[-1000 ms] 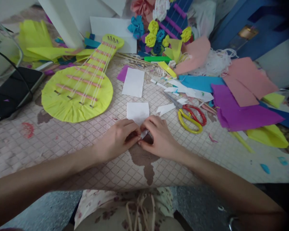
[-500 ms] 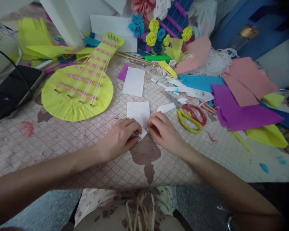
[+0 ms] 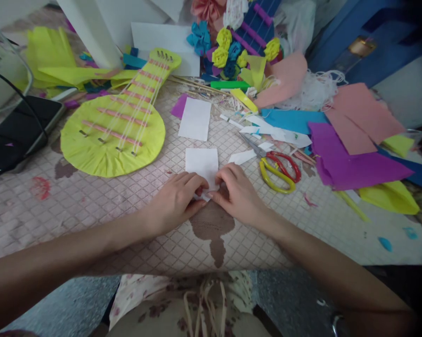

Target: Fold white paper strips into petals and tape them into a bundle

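A small white sheet of paper (image 3: pixel 201 160) lies on the table in front of me, its near edge turned up between my hands. My left hand (image 3: pixel 179 199) pinches the near left part of that edge. From the other side my right hand (image 3: pixel 237 192) closes thumb and fingers on the near right corner. Fingertips partly hide the folded edge. Just beyond lies a second white paper piece (image 3: pixel 195 119), flat over a purple scrap (image 3: pixel 179 106). Right of my right hand rest scissors with red and yellow handles (image 3: pixel 279 174).
A yellow paper-covered stringed instrument model (image 3: pixel 115 126) lies at the left, beside a black phone (image 3: pixel 23 131). Purple crepe paper (image 3: pixel 351 157), pink sheets (image 3: pixel 367 117) and white strips (image 3: pixel 277 133) spread across the right. Paper flowers (image 3: pixel 228 51) stand at the back.
My right thumb and fingers have shifted slightly left and inward along the near edge of the white paper, closer to my left fingertips. The edge is now more folded up.
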`<state>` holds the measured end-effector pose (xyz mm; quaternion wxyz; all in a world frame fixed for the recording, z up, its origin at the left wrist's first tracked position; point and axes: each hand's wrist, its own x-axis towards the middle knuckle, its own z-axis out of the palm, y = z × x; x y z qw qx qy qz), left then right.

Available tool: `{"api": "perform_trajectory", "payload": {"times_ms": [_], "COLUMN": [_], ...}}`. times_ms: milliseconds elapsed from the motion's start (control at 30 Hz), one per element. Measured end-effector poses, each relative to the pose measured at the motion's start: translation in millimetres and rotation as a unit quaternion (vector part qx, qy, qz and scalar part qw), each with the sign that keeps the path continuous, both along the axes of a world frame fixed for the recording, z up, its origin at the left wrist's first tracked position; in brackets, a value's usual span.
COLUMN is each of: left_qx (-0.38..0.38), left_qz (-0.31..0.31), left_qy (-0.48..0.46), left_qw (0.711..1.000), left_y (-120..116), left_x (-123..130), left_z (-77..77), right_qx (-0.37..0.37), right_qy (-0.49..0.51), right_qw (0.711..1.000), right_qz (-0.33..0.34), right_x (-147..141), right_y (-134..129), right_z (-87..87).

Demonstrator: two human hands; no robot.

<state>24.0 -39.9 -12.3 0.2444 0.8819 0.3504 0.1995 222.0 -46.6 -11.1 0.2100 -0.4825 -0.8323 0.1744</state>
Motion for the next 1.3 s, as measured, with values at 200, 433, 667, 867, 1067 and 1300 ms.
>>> {"api": "perform_trajectory", "payload": {"times_ms": [200,433,667,867,1067,1300], "left_qx": [-0.027,-0.033,-0.004,-0.011,-0.016,-0.017], "left_qz": [-0.026,-0.004,0.008,-0.019,-0.021,-0.014], "left_qy": [-0.013,-0.018,0.002,0.042,0.048,0.040], "left_qw": [0.999,0.999,1.000,0.999,0.998,0.999], "left_y": [3.7,1.8,-2.1,2.7,7.6,7.6], "left_x": [-5.1,-2.2,0.6,-0.8,-0.6,-0.1], "left_z": [4.6,4.8,-1.3,4.1,4.9,5.0], "right_qx": [-0.006,-0.001,-0.009,-0.027,-0.003,-0.021], "right_qy": [-0.004,0.009,0.064,0.157,0.125,0.021], "right_qw": [1.000,1.000,0.997,0.986,0.990,0.999], "right_qz": [-0.008,-0.004,-0.031,-0.045,0.061,-0.017], "right_x": [-1.7,-2.0,4.8,10.7,5.3,4.4], "right_y": [1.1,1.4,4.9,4.4,-2.3,1.6], "right_z": [0.0,-0.6,-3.0,2.7,5.4,0.2]}}
